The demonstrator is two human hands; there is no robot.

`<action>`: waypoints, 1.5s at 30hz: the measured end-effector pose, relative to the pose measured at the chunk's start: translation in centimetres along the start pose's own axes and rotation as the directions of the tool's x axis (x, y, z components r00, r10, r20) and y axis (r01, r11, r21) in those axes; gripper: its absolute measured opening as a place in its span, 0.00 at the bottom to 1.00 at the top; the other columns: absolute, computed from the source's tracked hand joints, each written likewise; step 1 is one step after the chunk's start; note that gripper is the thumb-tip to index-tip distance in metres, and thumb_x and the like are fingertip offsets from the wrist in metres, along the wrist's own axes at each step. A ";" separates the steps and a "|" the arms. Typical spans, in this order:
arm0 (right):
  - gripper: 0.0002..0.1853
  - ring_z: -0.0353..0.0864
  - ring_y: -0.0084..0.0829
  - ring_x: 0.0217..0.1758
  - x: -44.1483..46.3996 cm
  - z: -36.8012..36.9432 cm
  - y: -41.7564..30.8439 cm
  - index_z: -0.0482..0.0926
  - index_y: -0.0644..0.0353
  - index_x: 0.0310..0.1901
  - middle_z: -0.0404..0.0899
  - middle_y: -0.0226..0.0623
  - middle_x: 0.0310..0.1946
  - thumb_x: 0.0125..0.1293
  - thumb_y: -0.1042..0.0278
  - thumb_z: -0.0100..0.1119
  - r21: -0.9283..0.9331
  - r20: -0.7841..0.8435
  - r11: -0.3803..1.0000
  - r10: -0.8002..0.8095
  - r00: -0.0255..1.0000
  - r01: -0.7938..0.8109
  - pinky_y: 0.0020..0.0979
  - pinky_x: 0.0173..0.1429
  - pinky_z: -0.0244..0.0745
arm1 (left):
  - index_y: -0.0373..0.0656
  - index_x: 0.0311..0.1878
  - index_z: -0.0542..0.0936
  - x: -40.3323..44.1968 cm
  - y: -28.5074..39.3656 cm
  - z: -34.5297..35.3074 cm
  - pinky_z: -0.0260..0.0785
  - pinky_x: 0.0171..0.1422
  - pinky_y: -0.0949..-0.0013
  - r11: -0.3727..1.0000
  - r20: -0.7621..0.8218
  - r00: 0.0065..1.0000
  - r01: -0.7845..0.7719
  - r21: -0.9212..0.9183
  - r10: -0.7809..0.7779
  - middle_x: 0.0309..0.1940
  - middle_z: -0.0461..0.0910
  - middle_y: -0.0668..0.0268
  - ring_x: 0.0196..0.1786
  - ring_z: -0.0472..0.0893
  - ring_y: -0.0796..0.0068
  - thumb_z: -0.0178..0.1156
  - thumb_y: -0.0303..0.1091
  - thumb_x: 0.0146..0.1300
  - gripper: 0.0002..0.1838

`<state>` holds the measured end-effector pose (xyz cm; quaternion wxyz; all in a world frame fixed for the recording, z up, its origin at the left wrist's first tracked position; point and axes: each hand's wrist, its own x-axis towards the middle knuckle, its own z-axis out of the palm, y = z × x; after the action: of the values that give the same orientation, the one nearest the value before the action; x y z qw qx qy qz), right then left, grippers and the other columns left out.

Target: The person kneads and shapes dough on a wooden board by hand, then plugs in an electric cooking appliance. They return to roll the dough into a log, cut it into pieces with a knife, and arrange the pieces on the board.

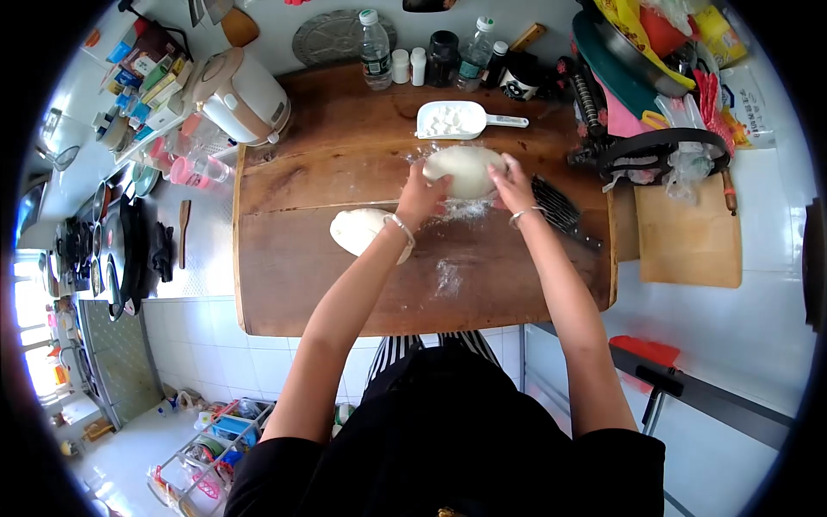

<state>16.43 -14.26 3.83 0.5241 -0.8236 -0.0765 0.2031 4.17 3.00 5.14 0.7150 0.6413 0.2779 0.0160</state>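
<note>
Between my two hands is a smooth oval piece of dough (466, 171), gripped at its ends over the far half of the wooden board. My left hand (422, 193) curls around its left end, and my right hand (513, 183) around its right end. A second piece of dough (357, 230) lies on the board, partly covered by my left forearm. Loose flour (465, 209) is scattered just below the held dough. Beyond it rests a white scoop (451, 121) filled with flour. To the right of my right hand lies a dark slatted utensil (558, 207).
The wooden board (293, 293) spans the middle. Bottles (375, 53) and small jars (443, 57) line its back edge. A cream kettle (241, 96) stands at the back left. Bowls and bags (637, 60) are piled at the back right, above a brown board (689, 241).
</note>
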 end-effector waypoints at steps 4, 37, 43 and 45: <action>0.45 0.79 0.43 0.58 1.7 2.1 0.7 0.57 0.54 0.69 0.75 0.51 0.59 0.56 0.46 0.71 -0.305 0.015 0.952 0.009 1.000 -0.004 0.39 0.58 0.76 | 0.45 0.75 0.53 5.6 -4.5 1.2 0.78 0.32 0.69 0.918 -0.113 0.969 -0.167 0.359 0.221 0.46 0.79 0.54 0.34 0.82 0.71 0.67 0.43 0.63 0.43; 0.28 0.68 0.48 0.65 -7.2 -12.3 14.8 0.73 0.48 0.59 0.71 0.45 0.62 0.55 0.63 0.70 -0.911 -0.209 0.410 -0.545 0.812 0.041 0.54 0.64 0.64 | 0.56 0.70 0.66 -9.2 -5.2 -12.6 0.45 0.78 0.47 0.259 0.256 0.896 -0.361 0.896 0.364 0.73 0.61 0.67 0.76 0.58 0.63 0.75 0.38 0.43 0.46; 0.23 0.72 0.51 0.60 -1.3 -14.7 15.9 0.76 0.50 0.58 0.74 0.49 0.58 0.59 0.67 0.67 -0.896 -0.133 0.405 -0.637 0.760 0.182 0.50 0.64 0.66 | 0.55 0.68 0.68 -9.4 -5.0 -11.7 0.46 0.78 0.48 0.248 0.212 0.905 -0.316 0.916 0.370 0.72 0.63 0.67 0.75 0.59 0.63 0.75 0.38 0.43 0.45; 0.23 0.71 0.50 0.62 -2.2 -13.1 12.3 0.75 0.52 0.58 0.73 0.47 0.59 0.59 0.71 0.64 -0.908 -0.124 0.374 -0.673 0.729 0.190 0.50 0.66 0.65 | 0.56 0.68 0.68 -9.6 -5.1 -11.4 0.48 0.77 0.48 0.252 0.193 0.904 -0.303 0.919 0.382 0.71 0.64 0.68 0.74 0.61 0.63 0.74 0.37 0.43 0.43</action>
<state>18.83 -31.34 -1.78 0.0866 -0.9368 -0.2550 -0.2233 -10.48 8.82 3.75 0.1855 0.9755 0.1145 0.0306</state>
